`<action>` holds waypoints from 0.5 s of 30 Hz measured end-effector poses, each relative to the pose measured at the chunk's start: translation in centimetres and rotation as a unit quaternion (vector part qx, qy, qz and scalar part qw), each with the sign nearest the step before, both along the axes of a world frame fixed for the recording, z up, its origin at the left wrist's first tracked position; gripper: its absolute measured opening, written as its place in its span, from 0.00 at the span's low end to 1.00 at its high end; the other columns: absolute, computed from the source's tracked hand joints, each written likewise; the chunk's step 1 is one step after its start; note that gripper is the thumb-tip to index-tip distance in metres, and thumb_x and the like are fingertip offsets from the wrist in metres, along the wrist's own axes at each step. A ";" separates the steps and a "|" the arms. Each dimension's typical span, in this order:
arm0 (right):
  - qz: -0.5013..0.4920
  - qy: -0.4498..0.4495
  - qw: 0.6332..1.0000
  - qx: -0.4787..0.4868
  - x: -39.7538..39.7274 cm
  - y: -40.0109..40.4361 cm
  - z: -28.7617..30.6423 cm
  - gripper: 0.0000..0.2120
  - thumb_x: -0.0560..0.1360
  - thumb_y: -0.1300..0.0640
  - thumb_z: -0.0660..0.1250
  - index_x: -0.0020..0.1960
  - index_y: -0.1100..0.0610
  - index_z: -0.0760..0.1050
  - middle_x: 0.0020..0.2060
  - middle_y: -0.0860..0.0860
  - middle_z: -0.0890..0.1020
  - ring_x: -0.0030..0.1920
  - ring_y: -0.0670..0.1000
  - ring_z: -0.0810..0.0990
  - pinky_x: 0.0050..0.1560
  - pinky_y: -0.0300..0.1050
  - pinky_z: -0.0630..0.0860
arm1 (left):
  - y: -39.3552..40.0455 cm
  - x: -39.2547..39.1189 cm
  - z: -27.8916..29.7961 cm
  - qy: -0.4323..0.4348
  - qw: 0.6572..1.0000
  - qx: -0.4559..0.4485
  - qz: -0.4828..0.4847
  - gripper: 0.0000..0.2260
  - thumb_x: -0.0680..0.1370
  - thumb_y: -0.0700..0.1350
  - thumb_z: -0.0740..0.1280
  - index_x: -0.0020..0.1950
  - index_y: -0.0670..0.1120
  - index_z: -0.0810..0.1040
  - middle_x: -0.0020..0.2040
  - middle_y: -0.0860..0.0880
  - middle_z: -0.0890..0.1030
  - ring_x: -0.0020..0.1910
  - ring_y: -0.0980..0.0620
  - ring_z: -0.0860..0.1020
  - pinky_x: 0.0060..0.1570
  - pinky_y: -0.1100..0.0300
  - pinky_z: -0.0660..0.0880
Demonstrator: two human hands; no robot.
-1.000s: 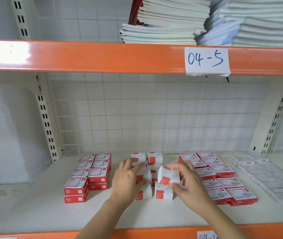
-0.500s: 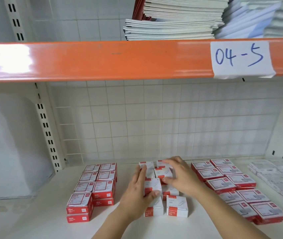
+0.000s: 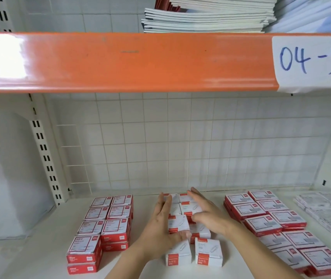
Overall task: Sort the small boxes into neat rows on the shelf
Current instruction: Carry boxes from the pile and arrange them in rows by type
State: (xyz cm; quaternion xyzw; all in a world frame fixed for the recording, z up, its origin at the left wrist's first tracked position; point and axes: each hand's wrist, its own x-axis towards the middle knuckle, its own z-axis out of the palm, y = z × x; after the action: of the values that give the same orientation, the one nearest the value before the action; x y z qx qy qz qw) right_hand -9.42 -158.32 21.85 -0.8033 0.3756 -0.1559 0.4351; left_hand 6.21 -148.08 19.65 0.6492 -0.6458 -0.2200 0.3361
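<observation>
Both hands flat-fingered now, left hand [image 3: 165, 224] and right hand [image 3: 208, 214] squeezing the small white-and-red cardboard boxes [image 3: 177, 223] mid-shelf [image 3: 39, 248]; the tilted one from a second ago is lying down, so rows are tightening up

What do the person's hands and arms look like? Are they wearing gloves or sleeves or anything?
No gloves. The left hand and the right hand are both bare, and so are both forearms all the way to the picture's bottom edge. No sleeve, watch, bracelet or ring shows. The nails look short and plain.
</observation>
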 end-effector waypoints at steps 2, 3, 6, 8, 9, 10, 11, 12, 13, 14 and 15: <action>0.003 -0.005 1.000 0.005 -0.2 -0.2 0.0 0.37 0.74 0.68 0.61 0.77 0.46 0.51 0.76 0.38 0.47 0.75 0.40 0.49 0.69 0.35 0.59 | 0.1 -0.1 -0.1 0.011 1.000 -0.008 -0.004 0.47 0.72 0.58 0.70 0.77 0.52 0.39 0.75 0.55 0.33 0.74 0.60 0.38 0.70 0.67 0.46; 0.002 -0.007 1.000 0.007 -0.2 -0.2 0.1 0.38 0.74 0.68 0.61 0.77 0.46 0.51 0.76 0.38 0.47 0.74 0.40 0.50 0.65 0.32 0.61 | 0.1 -0.1 -0.1 0.019 1.000 -0.012 -0.003 0.47 0.72 0.58 0.70 0.77 0.53 0.39 0.75 0.55 0.33 0.74 0.60 0.38 0.71 0.65 0.46; 0.001 -0.009 1.000 0.007 0.0 -0.1 0.4 0.38 0.74 0.68 0.61 0.77 0.46 0.51 0.76 0.39 0.46 0.74 0.40 0.50 0.63 0.30 0.61 | 0.1 -0.3 -0.3 0.032 0.999 -0.020 0.005 0.47 0.72 0.58 0.70 0.77 0.54 0.38 0.75 0.56 0.32 0.74 0.60 0.38 0.71 0.64 0.48; 0.009 0.013 1.000 -0.019 -0.1 0.1 0.7 0.38 0.75 0.66 0.61 0.77 0.45 0.49 0.76 0.40 0.44 0.75 0.41 0.46 0.72 0.36 0.55 | 0.1 -0.6 -0.1 0.028 0.999 -0.018 0.007 0.45 0.73 0.57 0.69 0.76 0.56 0.37 0.75 0.56 0.31 0.74 0.60 0.39 0.68 0.67 0.49; 0.009 0.025 0.999 -0.037 -0.2 0.3 0.9 0.38 0.75 0.65 0.62 0.77 0.44 0.48 0.76 0.39 0.44 0.76 0.42 0.45 0.74 0.41 0.52 | 0.2 -0.6 0.0 0.025 1.000 -0.018 0.006 0.45 0.74 0.57 0.69 0.75 0.57 0.36 0.75 0.56 0.31 0.75 0.58 0.40 0.67 0.67 0.49; 0.004 0.032 0.998 -0.059 -0.4 0.6 1.1 0.38 0.75 0.62 0.62 0.77 0.44 0.48 0.76 0.38 0.45 0.76 0.42 0.45 0.75 0.44 0.51 | 0.3 -0.6 0.1 0.021 1.000 -0.018 0.007 0.45 0.74 0.58 0.69 0.74 0.59 0.35 0.75 0.56 0.31 0.76 0.57 0.40 0.68 0.66 0.50; -0.007 0.034 0.995 -0.091 -0.6 1.1 1.1 0.36 0.76 0.59 0.63 0.77 0.44 0.50 0.76 0.39 0.48 0.76 0.43 0.47 0.75 0.46 0.52 | 0.4 -0.6 0.3 0.011 1.000 -0.017 0.009 0.45 0.73 0.58 0.69 0.72 0.60 0.35 0.75 0.56 0.31 0.76 0.56 0.40 0.70 0.64 0.49; -0.029 0.028 0.991 -0.131 -1.0 1.6 0.9 0.32 0.76 0.56 0.64 0.76 0.44 0.54 0.75 0.40 0.54 0.75 0.44 0.52 0.73 0.45 0.55 | 0.6 -0.5 0.4 -0.006 1.000 -0.012 0.014 0.45 0.72 0.60 0.69 0.71 0.62 0.34 0.75 0.56 0.32 0.76 0.56 0.39 0.72 0.59 0.48; -0.059 0.015 0.982 -0.179 -1.5 2.2 0.7 0.27 0.76 0.52 0.64 0.73 0.45 0.60 0.72 0.41 0.61 0.72 0.44 0.59 0.70 0.42 0.59 | 0.9 -0.5 0.7 -0.022 0.999 -0.006 0.023 0.45 0.72 0.62 0.68 0.72 0.62 0.35 0.75 0.57 0.32 0.76 0.55 0.37 0.74 0.55 0.47; -0.088 -0.001 0.970 -0.225 -2.0 2.9 0.4 0.20 0.76 0.49 0.65 0.67 0.46 0.66 0.65 0.41 0.68 0.66 0.44 0.66 0.65 0.39 0.64 | 1.3 -0.5 0.9 -0.034 0.999 -0.005 0.035 0.45 0.71 0.64 0.67 0.73 0.62 0.36 0.76 0.57 0.34 0.76 0.55 0.37 0.75 0.52 0.47; -0.111 -0.009 0.960 -0.259 -2.6 3.6 0.1 0.14 0.76 0.46 0.65 0.60 0.45 0.70 0.58 0.39 0.72 0.59 0.42 0.71 0.58 0.38 0.68 | 1.6 -0.6 1.2 -0.044 0.998 -0.017 0.050 0.44 0.70 0.66 0.66 0.75 0.60 0.40 0.76 0.57 0.37 0.76 0.55 0.40 0.75 0.52 0.48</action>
State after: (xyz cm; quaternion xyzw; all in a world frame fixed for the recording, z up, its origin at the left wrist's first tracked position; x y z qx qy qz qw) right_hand -12.04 -154.76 21.94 -0.8402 0.4052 -0.3025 0.1959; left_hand 5.65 -146.44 20.83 0.6837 -0.6307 -0.1635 0.3286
